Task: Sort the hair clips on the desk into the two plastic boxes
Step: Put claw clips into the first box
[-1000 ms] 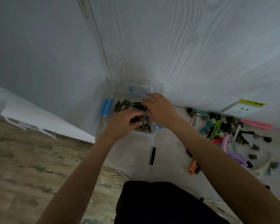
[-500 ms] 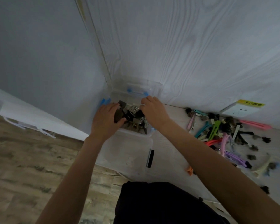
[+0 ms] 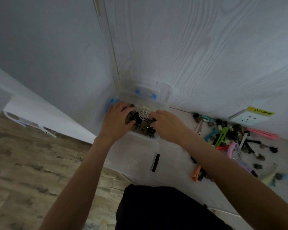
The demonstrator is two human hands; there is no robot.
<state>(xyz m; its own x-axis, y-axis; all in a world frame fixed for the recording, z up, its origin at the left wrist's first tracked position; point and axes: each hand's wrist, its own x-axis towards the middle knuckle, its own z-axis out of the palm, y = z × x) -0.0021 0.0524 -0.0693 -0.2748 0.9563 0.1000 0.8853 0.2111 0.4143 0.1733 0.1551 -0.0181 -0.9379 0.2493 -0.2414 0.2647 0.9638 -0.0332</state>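
A clear plastic box (image 3: 163, 103) with blue latches stands in the desk's far left corner, with dark claw clips (image 3: 144, 129) and a whitish clip (image 3: 144, 112) inside. My left hand (image 3: 117, 120) reaches into it, fingers curled round dark clips. My right hand (image 3: 167, 126) reaches in from the right, its fingertips down among the clips, and what they hold is hidden. A second clear box (image 3: 136, 156) sits just in front. A heap of coloured and dark hair clips (image 3: 226, 135) lies on the desk to the right.
An orange clip (image 3: 195, 173) and some dark ones lie apart near the desk's front. A white power socket (image 3: 246, 117) with a yellow label sits by the wall at the right. The white desk (image 3: 173, 156) ends at the left, with wooden floor (image 3: 32, 163) below.
Both hands have stayed in the corner box and shifted among the clips. A whitish clip now shows between them. The view has tilted slightly.
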